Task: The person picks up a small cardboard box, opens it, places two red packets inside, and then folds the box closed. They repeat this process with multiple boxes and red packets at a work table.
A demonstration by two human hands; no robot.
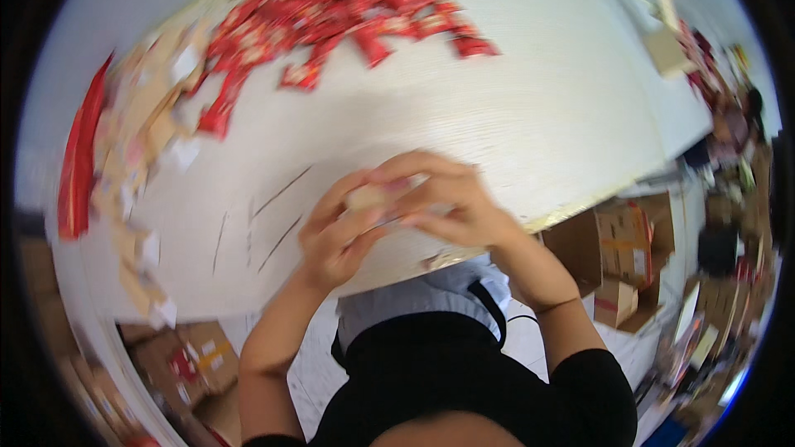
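Observation:
Both my hands meet above the near part of a white table [559, 136]. My left hand [338, 230] pinches a small pale item [366, 197], blurred by motion, whose kind I cannot tell. My right hand [447, 198] has its fingers on the same item from the other side, where a pinkish part shows. Beyond the hands lies a large heap of small red glossy packets [329, 6], some strewn toward me. Dark lines mark the tabletop left of my left hand.
Tan paper pieces with white tags [155, 124] line the table's left side, beside a long red strip [81, 155]. Cardboard boxes [624, 242] stand below at the right, others [211, 347] at the lower left. A person [733, 124] is at the far right.

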